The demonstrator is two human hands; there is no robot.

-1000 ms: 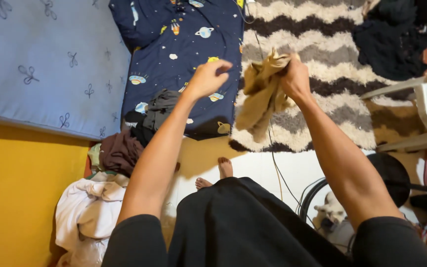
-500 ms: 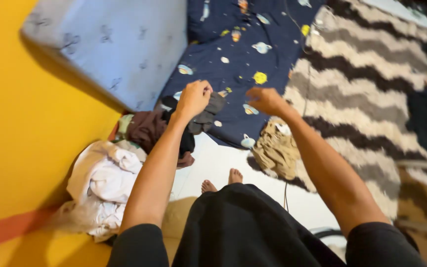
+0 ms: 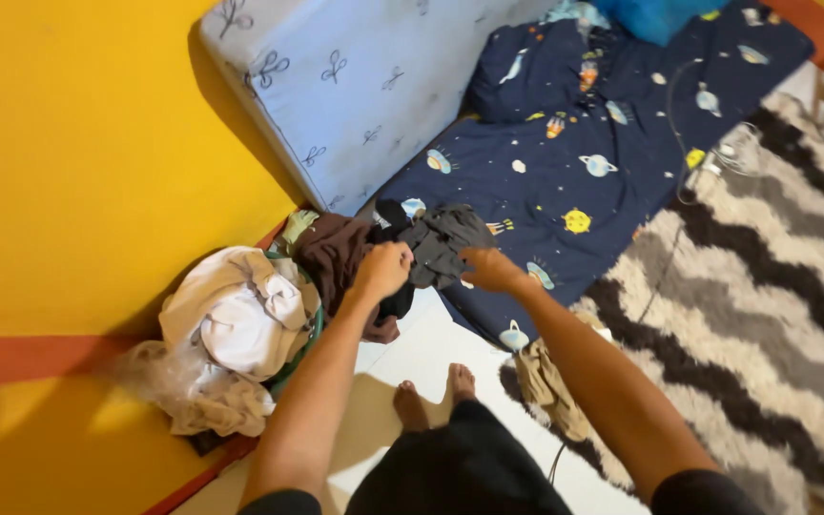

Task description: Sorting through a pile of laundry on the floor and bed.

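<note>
Grey cloth [image 3: 441,246] lies crumpled on the edge of the dark blue space blanket [image 3: 584,143], soft and wrinkly. The left hand [image 3: 382,270] is closed tight on its near side. The right hand [image 3: 490,270] touches the cloth too, but I cannot tell if it grips. A brown cloth [image 3: 334,253] and a white clothes pile [image 3: 236,319] sit just beside it by the yellow wall [image 3: 88,162]. White floor [image 3: 422,353] lies open near the bare feet [image 3: 436,396]. The zigzag rug [image 3: 746,315] spreads out to the right.

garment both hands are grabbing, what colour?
Dark grey garment, gripped by the left hand and right hand; head view.
</note>
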